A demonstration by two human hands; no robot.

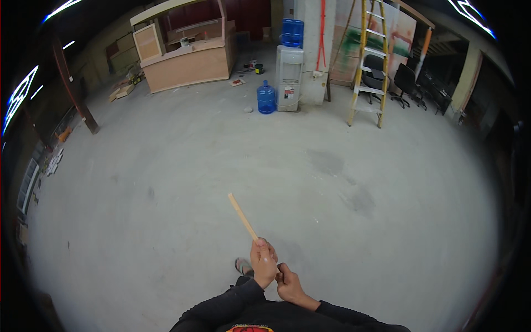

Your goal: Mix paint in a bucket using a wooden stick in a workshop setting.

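Note:
A thin, pale wooden strip (242, 214) slants up and to the left from my hands, its far end free in the air over the floor. My left hand (264, 264) is closed around it, with the thumb lying along the wood. Just below and to the right, my right hand (290, 286) has its fingers closed on the strip's near end; only a bit of wood shows between the two hands. Black sleeves cover both forearms. My sandalled foot (243, 266) shows beside the left hand.
Grey concrete floor (166, 177) spreads around me. Ahead stand a wooden counter (188, 69), a water dispenser (288, 80), a blue water jug (266, 98) and a concrete pillar (316, 61). A yellow stepladder (368, 72) and office chairs (405, 80) are at the right; a brown post (74, 91) rises at the left.

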